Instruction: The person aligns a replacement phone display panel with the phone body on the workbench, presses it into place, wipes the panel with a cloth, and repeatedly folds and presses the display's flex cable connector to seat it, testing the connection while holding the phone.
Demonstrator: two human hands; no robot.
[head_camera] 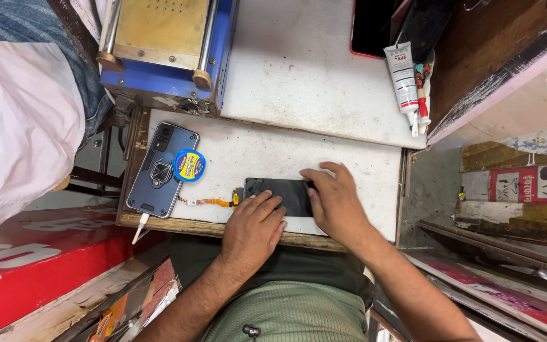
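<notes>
Item: black phone screen panel (286,193), lying flat near the front edge of our white worktop (343,158), its orange flex cable (207,202) trailing off its left end. Our left hand (254,228) rests palm down on the panel's left part, fingers held close together and laid flat on the dark surface, pinching nothing. Our right hand (335,202) covers the panel's right end, fingers slightly spread, the fingertips pressing down at its upper right corner; whether the thumb grips the edge we cannot tell. Left of the cable: a phone in a grey-blue case with a ring holder (163,170), face down, a white cable (140,228) plugged into its lower end. Touching the phone's right side: a small round blue and yellow spool (189,165). Back left of the bench: a blue machine with a brass-coloured plate (166,44). Back right, well apart from our hands: a white tube with a nozzle (404,79), a red-handled tool (421,88) just beside it, and a dark red-edged slab (371,28) behind them.
</notes>
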